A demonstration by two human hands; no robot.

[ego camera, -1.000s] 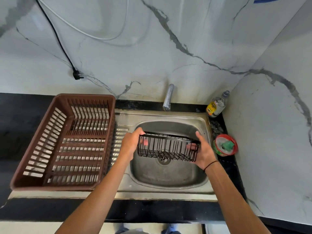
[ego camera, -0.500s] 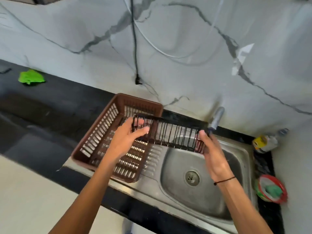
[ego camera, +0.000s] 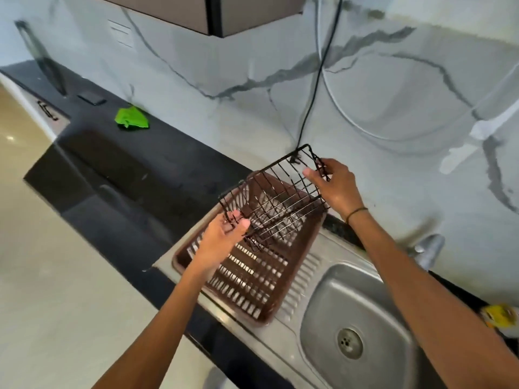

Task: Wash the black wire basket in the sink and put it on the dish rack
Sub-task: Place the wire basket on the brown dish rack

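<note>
Over the dish rack, both hands — left hand, right hand — are gripping the black wire basket by its end wires — probably light, stiff, wet-slippery.

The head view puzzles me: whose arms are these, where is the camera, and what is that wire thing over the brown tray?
No machine here: a person wears a wide-angle camera on the head, looking down at their own two arms. The left hand and right hand each grip one end of a black wire basket, holding it tilted in the air above a brown plastic dish rack. The rack sits on the steel drainboard beside the sink, with the tap behind it. Further along the dark counter lies a green cloth. A black cable hangs down the marble wall.
</note>
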